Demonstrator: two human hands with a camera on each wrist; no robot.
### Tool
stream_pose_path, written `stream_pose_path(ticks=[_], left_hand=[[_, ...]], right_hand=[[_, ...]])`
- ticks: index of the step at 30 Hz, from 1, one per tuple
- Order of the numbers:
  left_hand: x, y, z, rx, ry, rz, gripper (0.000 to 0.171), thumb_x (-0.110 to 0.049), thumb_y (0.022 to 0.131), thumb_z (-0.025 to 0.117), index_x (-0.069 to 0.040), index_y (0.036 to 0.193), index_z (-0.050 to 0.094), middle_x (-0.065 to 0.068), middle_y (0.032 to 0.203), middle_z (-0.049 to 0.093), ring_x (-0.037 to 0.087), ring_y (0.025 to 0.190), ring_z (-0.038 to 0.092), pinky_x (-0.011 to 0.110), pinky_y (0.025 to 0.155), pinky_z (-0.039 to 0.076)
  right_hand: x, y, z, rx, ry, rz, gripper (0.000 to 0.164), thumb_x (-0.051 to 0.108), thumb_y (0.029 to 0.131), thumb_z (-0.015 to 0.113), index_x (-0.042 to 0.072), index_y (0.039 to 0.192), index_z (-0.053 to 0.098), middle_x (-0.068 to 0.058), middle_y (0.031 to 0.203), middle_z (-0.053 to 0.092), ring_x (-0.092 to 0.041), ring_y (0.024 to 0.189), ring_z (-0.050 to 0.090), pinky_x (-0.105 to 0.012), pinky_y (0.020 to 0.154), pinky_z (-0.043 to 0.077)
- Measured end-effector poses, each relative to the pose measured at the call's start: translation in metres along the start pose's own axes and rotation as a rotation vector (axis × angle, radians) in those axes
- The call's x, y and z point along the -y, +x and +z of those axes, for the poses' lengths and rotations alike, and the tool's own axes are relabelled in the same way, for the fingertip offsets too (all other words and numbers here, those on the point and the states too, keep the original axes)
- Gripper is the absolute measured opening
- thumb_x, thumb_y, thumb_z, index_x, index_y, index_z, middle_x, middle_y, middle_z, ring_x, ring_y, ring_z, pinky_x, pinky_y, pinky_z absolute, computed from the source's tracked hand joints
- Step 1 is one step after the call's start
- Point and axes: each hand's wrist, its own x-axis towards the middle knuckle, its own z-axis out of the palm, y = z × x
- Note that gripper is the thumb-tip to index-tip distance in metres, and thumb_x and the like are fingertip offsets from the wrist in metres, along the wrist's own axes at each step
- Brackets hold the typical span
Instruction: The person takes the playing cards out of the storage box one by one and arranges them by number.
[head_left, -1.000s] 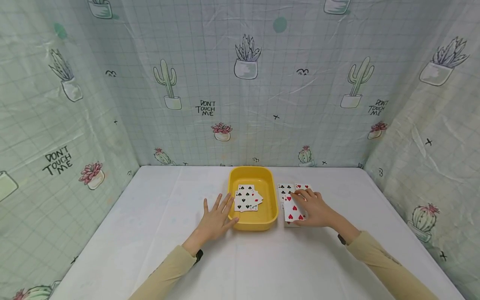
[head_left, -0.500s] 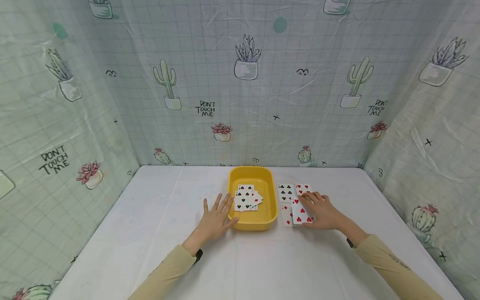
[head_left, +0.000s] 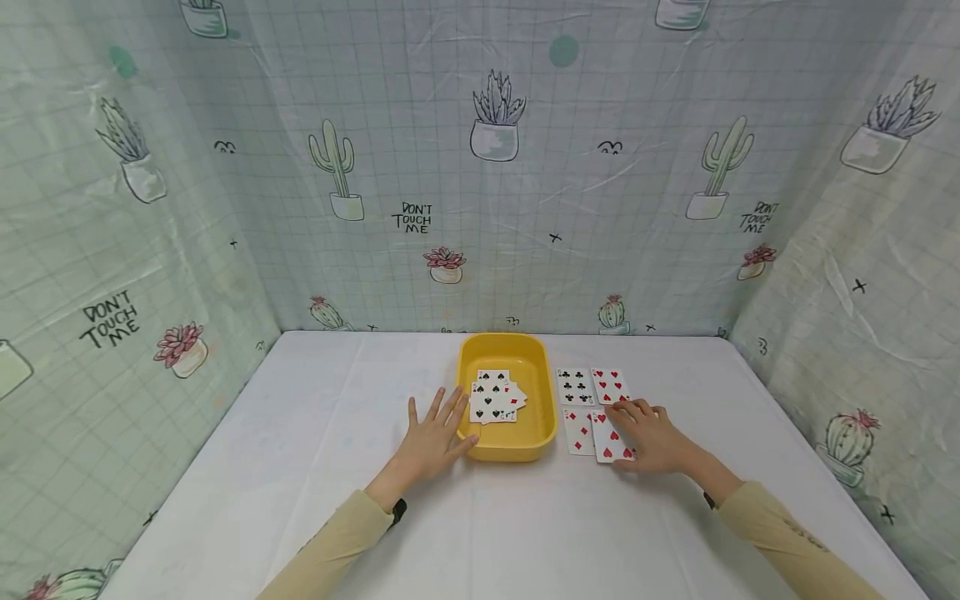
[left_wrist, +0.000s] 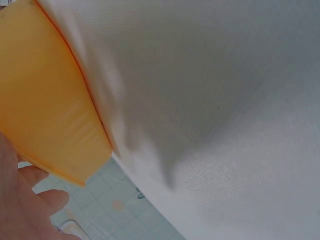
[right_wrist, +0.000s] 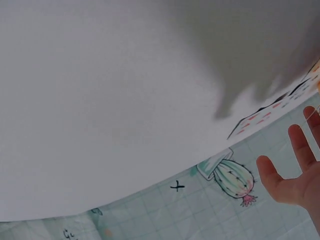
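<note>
My left hand (head_left: 428,445) touches the left wall of a yellow plastic tub (head_left: 542,417), its fingers spread at the rim. In the left wrist view, those fingertips show beside the tub (left_wrist: 45,95). Inside the tub lie several overlapping playing cards, a spades card (head_left: 487,406) on top. Right of the tub, my right hand (head_left: 656,437) holds a hearts playing card (head_left: 609,439) by its right side, fingers at the top edge, thumb at the bottom. This card slightly overlaps a diamonds card (head_left: 577,433). Behind them lie a clubs card (head_left: 574,387) and another hearts card (head_left: 611,385).
A white cloth covers the table (head_left: 480,533). Behind it and along both sides hang printed curtains (head_left: 517,275) with cactus drawings, meeting the table's edges. The tub stands toward the far side of the table.
My right hand has drawn the hearts card to the right and slightly toward me, uncovering the diamonds card and the rest of the clubs card. The left hand and tub have stayed put.
</note>
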Motion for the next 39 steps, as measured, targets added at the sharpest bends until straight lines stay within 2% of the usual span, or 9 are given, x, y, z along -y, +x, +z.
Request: stream_pose_path(ticks=[10,21,28,39], left_hand=[[-0.001,0.0,0.0,0.019,-0.018,-0.007,0.073,-0.059,0.089,0.029,-0.012,0.144,0.017,0.003,0.152,0.011,0.03,0.138,0.012,0.067,0.1,0.004],[-0.001,0.0,-0.004,0.028,-0.026,-0.01,0.073,-0.059,0.089,0.029,-0.012,0.144,0.017,0.002,0.152,0.01,0.028,0.139,0.008,0.067,0.1,0.003],[-0.001,0.0,-0.006,0.026,-0.018,-0.009,0.073,-0.058,0.089,0.03,-0.012,0.144,0.017,0.002,0.151,0.012,0.029,0.139,0.011,0.067,0.1,0.007],[0.001,0.0,-0.006,0.028,-0.036,-0.004,0.073,-0.058,0.089,0.031,-0.013,0.144,0.016,0.002,0.151,0.012,0.029,0.139,0.01,0.068,0.1,0.005]], right_hand=[[-0.011,-0.006,0.008,-0.057,-0.006,-0.011,0.079,0.047,0.067,0.069,0.005,0.129,0.044,-0.012,0.126,0.046,-0.031,0.111,0.04,-0.056,0.079,0.036],[-0.017,-0.008,0.004,-0.007,0.019,0.035,0.078,0.045,0.07,0.068,0.006,0.132,0.042,-0.012,0.129,0.044,-0.031,0.113,0.039,-0.056,0.081,0.035],[-0.021,-0.007,0.004,-0.017,0.046,0.015,0.077,0.042,0.068,0.07,0.006,0.131,0.043,-0.013,0.128,0.045,-0.03,0.112,0.038,-0.056,0.08,0.033],[-0.029,-0.005,0.006,0.008,0.002,-0.004,0.077,0.047,0.07,0.066,0.007,0.132,0.042,-0.011,0.131,0.044,-0.029,0.114,0.038,-0.055,0.081,0.033]])
